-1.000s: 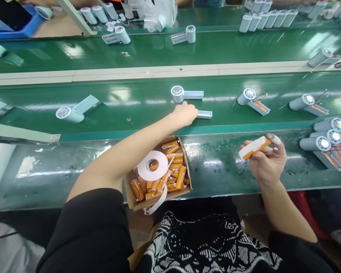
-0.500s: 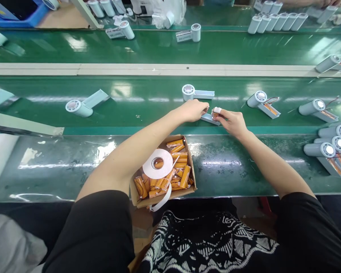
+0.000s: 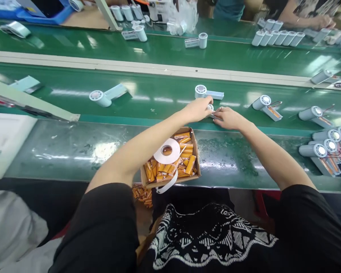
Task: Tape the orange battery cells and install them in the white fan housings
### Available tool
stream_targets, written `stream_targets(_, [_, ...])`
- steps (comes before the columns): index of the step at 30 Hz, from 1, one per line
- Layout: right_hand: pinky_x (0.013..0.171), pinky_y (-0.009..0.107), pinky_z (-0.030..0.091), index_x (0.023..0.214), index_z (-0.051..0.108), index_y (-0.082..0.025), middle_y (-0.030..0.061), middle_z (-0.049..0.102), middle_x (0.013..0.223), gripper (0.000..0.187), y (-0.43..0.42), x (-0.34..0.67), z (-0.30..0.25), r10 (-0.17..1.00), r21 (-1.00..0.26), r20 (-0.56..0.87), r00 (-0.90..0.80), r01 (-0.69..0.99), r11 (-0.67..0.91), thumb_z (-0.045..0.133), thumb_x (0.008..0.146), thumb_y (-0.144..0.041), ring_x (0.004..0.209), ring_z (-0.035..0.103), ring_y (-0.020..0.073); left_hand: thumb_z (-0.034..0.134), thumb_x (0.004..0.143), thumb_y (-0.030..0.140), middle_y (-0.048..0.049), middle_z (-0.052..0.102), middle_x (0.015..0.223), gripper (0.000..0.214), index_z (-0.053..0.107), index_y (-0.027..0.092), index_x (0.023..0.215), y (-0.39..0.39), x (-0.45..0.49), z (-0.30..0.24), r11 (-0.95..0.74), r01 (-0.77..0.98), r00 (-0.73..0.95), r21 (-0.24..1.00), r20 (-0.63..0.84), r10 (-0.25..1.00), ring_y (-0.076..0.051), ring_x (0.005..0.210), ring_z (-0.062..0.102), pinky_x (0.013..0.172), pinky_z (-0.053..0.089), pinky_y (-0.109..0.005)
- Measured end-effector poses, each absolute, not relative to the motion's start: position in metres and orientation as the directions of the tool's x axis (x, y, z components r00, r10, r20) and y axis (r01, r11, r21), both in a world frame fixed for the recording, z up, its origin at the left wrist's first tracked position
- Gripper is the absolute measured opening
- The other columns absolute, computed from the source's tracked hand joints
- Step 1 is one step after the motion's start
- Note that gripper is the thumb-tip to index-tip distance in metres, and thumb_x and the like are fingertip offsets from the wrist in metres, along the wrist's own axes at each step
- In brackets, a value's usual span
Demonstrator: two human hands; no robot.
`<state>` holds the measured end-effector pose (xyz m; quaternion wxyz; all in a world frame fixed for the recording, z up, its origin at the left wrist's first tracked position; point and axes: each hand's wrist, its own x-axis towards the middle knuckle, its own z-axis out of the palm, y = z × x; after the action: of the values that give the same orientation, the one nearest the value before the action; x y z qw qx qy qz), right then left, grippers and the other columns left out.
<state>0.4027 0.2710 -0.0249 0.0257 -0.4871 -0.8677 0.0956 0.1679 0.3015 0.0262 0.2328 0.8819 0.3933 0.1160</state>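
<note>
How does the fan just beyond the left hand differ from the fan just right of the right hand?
The far fan points its handle almost straight right; the right fan angles its handle rightward and toward the person. The right fan shows orange in its handle and thin wires sticking out; the far fan shows neither. Both are pale blue, with a round body and a trough-like handle.
</note>
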Motion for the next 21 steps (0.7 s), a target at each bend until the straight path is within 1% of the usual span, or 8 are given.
stream_targets(4, [0.117,0.059,0.049,0.118,0.083,-0.017,0.0177,0.07,0.14,0.034,0.242,0.425,-0.036,0.89,-0.273,0.201,-0.409,0.85,0.451,0.059,0.101,-0.032,0.128,0.064,0.0362,0.067,0.105,0.039,-0.0067,0.079,0.112,0.02,0.075,0.021,0.108,0.23,0.059,0.044,-0.754,0.442,0.795,0.486,0.176,0.58,-0.023,0.105,0.071,0.097,0.053,-0.037])
stream_targets(7, [0.115,0.062,0.049,0.112,0.083,-0.019,0.0181,0.071,0.138,0.028,0.207,0.417,-0.029,0.895,-0.342,0.394,-0.207,0.871,0.352,0.063,0.098,-0.034,0.128,0.062,0.0388,0.075,0.099,0.043,-0.0082,0.079,0.127,0.03,0.076,0.022,0.122,0.181,-0.009,0.038,-0.825,0.451,0.848,0.34,0.125,0.515,-0.029,0.123,0.067,0.109,0.053,-0.045])
stream_targets(9, [0.11,0.059,0.051,0.113,0.081,-0.02,0.0171,0.073,0.13,0.027,0.185,0.396,-0.013,0.88,-0.415,0.453,-0.139,0.841,0.347,0.064,0.099,-0.035,0.123,0.065,0.0369,0.077,0.096,0.032,-0.0118,0.073,0.142,0.035,0.075,0.019,0.129,0.159,-0.032,0.029,-0.844,0.49,0.848,0.219,0.105,0.52,-0.034,0.133,0.061,0.112,0.055,-0.051])
stream_targets(11, [0.097,0.049,0.056,0.117,0.08,-0.02,0.014,0.077,0.116,0.03,0.166,0.365,0.008,0.905,-0.54,0.381,-0.192,0.748,0.386,0.064,0.1,-0.038,0.106,0.07,0.0305,0.075,0.094,0.019,-0.0142,0.071,0.145,0.033,0.075,0.016,0.127,0.143,-0.039,0.024,-0.856,0.503,0.842,0.121,0.156,0.517,-0.037,0.134,0.059,0.11,0.058,-0.055])
stream_targets(13, [0.079,0.037,0.055,0.12,0.078,-0.018,0.0087,0.078,0.097,0.036,0.147,0.332,0.028,0.92,-0.698,0.18,-0.348,0.614,0.368,0.064,0.102,-0.047,0.082,0.069,0.0218,0.071,0.094,0.011,-0.0152,0.074,0.137,0.031,0.074,0.014,0.125,0.128,-0.036,0.026,-0.855,0.516,0.812,0.054,0.286,0.509,-0.039,0.136,0.057,0.109,0.061,-0.057])
stream_targets(17, [0.059,0.027,0.044,0.116,0.076,-0.016,-0.0009,0.07,0.07,0.055,0.107,0.274,0.045,0.704,-0.926,-0.194,-0.683,0.365,0.099,0.071,0.097,-0.068,0.058,0.059,0.0138,0.071,0.093,0.006,-0.0138,0.077,0.12,0.031,0.07,0.014,0.123,0.095,-0.026,0.039,-0.83,0.558,0.689,0.0,0.558,0.463,-0.042,0.146,0.052,0.112,0.062,-0.064])
stream_targets(19, [0.056,0.025,0.043,0.105,0.075,-0.016,-0.0014,0.068,0.066,0.057,0.087,0.253,0.042,0.592,-0.967,-0.217,-0.777,0.252,-0.023,0.066,0.099,-0.072,0.056,0.058,0.0129,0.072,0.092,0.003,-0.0115,0.077,0.116,0.032,0.07,0.016,0.121,0.083,-0.028,0.041,-0.836,0.549,0.666,0.003,0.602,0.44,-0.041,0.147,0.053,0.115,0.061,-0.066])
stream_targets(21, [0.056,0.025,0.041,0.09,0.074,-0.016,-0.0011,0.064,0.062,0.061,0.071,0.239,0.035,0.529,-0.981,-0.17,-0.831,0.193,-0.012,0.056,0.105,-0.073,0.055,0.056,0.0121,0.072,0.093,0.003,-0.0089,0.077,0.115,0.033,0.07,0.018,0.122,0.076,-0.034,0.04,-0.824,0.565,0.625,0.051,0.626,0.467,-0.037,0.14,0.062,0.121,0.056,-0.07])
